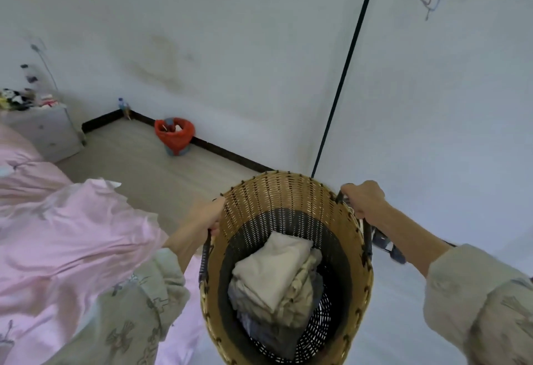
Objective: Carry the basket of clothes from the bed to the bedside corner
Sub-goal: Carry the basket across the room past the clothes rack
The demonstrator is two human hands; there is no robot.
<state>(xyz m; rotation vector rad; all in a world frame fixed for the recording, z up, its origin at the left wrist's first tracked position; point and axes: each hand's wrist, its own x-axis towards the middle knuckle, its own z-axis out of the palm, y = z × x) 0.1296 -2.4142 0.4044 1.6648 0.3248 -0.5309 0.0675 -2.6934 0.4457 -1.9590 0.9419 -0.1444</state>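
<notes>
Wicker basket (357, 252) of folded clothes (277, 275) hangs between both hands: left hand (210, 217) clenched on the nine o'clock handle, right hand (364, 201) clenched on the three o'clock handle, beside the pink bed (66, 237).

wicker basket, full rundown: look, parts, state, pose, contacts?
The wicker basket is tall and round, woven in tan strands with dark flecks; inside, a tan upper band sits above a dark lower weave and an openwork base. Dark handles run down both sides. It is lifted, its mouth tipped toward the camera, beside the pink bedding. The left hand and right hand each have a closed grip on a handle. Folded beige and grey clothes lie inside, well below the rim.
</notes>
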